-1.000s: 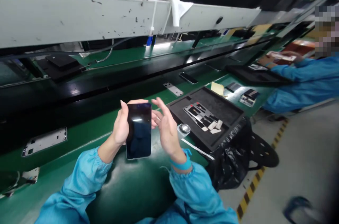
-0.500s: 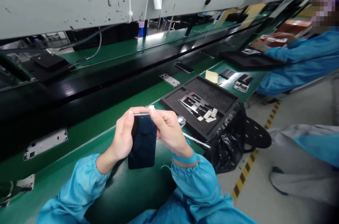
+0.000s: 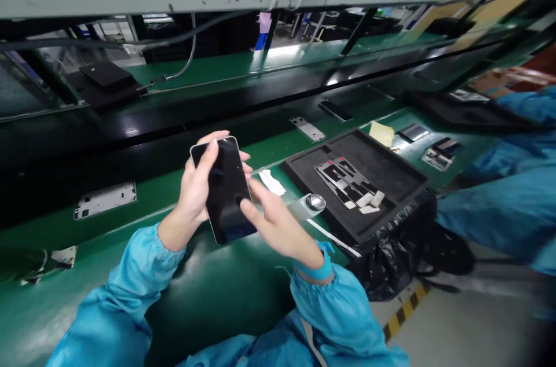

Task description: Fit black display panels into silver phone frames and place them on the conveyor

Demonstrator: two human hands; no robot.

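Observation:
A smartphone (image 3: 225, 187) with a dark screen and a pale frame is held tilted over the green bench, its screen turned up toward me. My left hand (image 3: 196, 182) is closed around its upper left side, thumb on the glass and fingertips showing past the far edge. On the right edge lies my right hand (image 3: 275, 219), its thumb pressed on the lower part of the screen and its other fingers partly hidden behind the phone. Just beyond the right hand are a bottle with a metal cap (image 3: 315, 201) and a crumpled white paper (image 3: 273, 182).
A black foam tray (image 3: 391, 167) holds several flat phone parts (image 3: 347, 184). Pale phone frames (image 3: 106, 200) and a dark phone (image 3: 336, 110) lie along the line. A black plastic bag (image 3: 391, 268) hangs at the right edge. A co-worker's blue sleeve (image 3: 512, 182) is at the right.
The phone has risen away from me and tilted. My right hand has slid from its top edge down to the lower right side. The camera view has shifted, uncovering the white paper.

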